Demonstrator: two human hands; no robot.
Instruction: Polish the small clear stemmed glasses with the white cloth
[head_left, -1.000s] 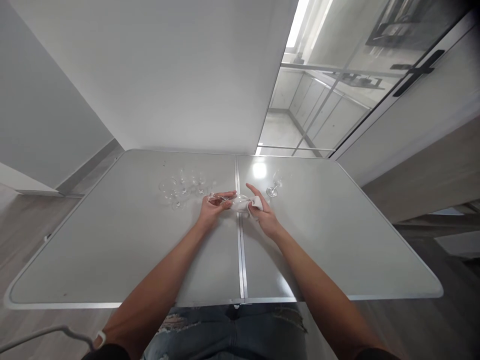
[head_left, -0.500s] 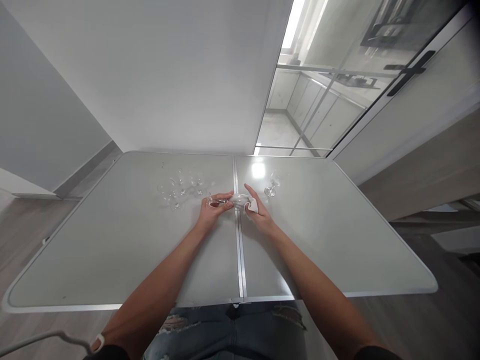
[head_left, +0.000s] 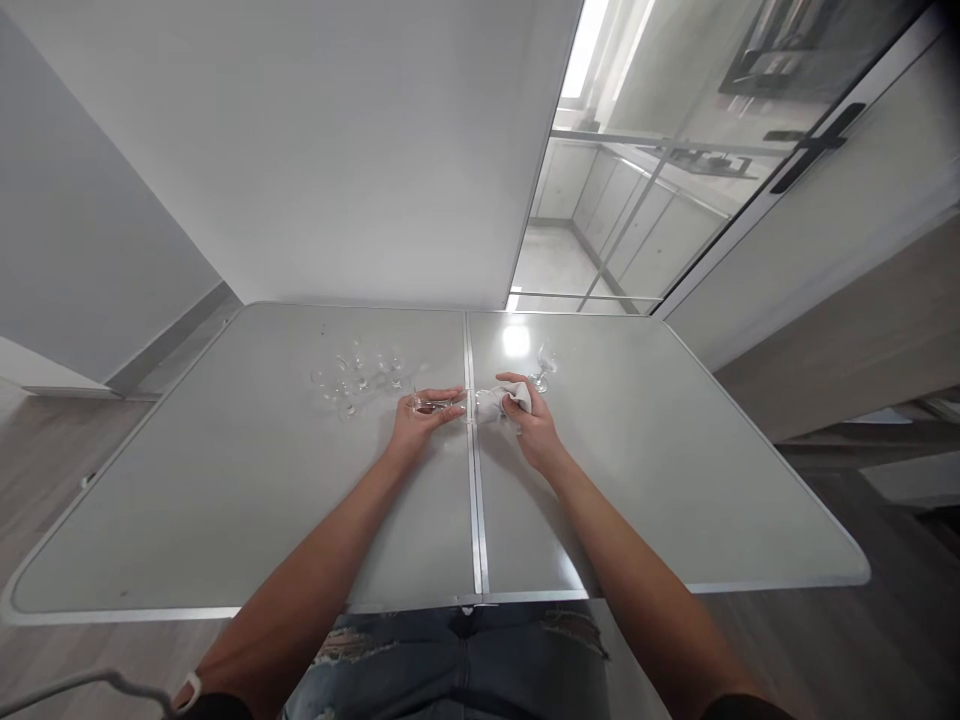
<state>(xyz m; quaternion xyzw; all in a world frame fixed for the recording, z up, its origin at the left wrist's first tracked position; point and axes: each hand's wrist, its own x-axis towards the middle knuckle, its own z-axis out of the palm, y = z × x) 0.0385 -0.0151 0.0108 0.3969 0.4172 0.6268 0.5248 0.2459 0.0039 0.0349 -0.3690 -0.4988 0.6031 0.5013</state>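
Observation:
My left hand point(head_left: 421, 418) is closed around the stem and foot end of a clear stemmed glass point(head_left: 466, 404), which lies sideways above the table's middle seam. A white cloth point(head_left: 519, 396) is gripped in my right hand point(head_left: 534, 420), at the glass's bowl end; part of the cloth seems to sit inside the bowl. Just beyond my right hand stands another stemmed glass point(head_left: 543, 368). To the left of my left hand, several clear glasses point(head_left: 361, 382) are grouped together, their outlines faint against the table.
The pale table point(head_left: 247, 480) has a metal rim and a metal seam point(head_left: 475, 520) down its middle. A white wall point(head_left: 360, 160) rises behind it. On the right is a glass sliding door point(head_left: 630, 200) with a dark handle point(head_left: 817, 150). A cable point(head_left: 97, 678) runs at the lower left.
My right hand has moved a little to the right with the cloth, its fingers now curled more closely around it. My left hand keeps its hold on the glass.

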